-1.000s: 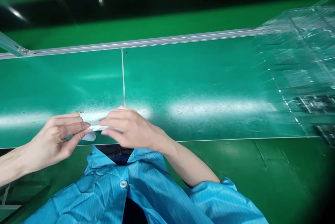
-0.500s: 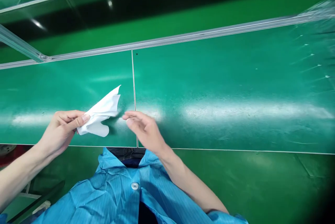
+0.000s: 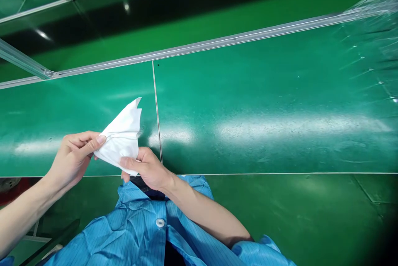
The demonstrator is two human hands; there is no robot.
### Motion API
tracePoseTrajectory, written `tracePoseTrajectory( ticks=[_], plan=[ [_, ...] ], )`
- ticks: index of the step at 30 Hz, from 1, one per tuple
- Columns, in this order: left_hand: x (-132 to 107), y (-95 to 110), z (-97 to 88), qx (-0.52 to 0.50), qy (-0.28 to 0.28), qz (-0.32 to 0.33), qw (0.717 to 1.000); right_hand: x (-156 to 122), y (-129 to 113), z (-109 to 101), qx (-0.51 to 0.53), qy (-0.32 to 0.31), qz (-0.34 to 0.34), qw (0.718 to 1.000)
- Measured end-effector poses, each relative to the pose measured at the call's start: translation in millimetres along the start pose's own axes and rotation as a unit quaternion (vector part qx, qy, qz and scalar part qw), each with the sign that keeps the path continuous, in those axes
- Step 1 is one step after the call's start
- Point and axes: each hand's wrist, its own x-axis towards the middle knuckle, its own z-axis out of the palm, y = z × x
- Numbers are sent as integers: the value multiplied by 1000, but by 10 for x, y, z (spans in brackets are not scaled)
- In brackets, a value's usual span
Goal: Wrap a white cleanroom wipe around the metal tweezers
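Note:
A white cloth is held up over the near edge of the green table, one corner pointing upward. My left hand pinches its left side between thumb and forefinger. My right hand grips its lower right corner from below, thumb on top. Both hands are close to my chest, above my blue striped smock.
A metal rail runs along the table's far edge, with a thin seam crossing the top. Clear plastic trays show, blurred, at the far right. Green floor lies below the table's near edge.
The folded cloth has been opened out and lifted by my left hand. My right hand let go, then came back and took the lower corner. The view swung left.

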Motion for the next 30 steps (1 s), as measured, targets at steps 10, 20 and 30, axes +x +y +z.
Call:
tracePoseTrajectory(
  ticks=[10,20,30],
  plan=[
    [91,-133,102,193,112,158,962,-263,-42,132,-201,159,-73,964],
    [149,-250,159,333,-40,224,915,-292,-239,68,-116,147,-93,978],
    [10,-285,277,330,-169,191,909,-106,-446,53,-182,106,-76,975]
  ],
)
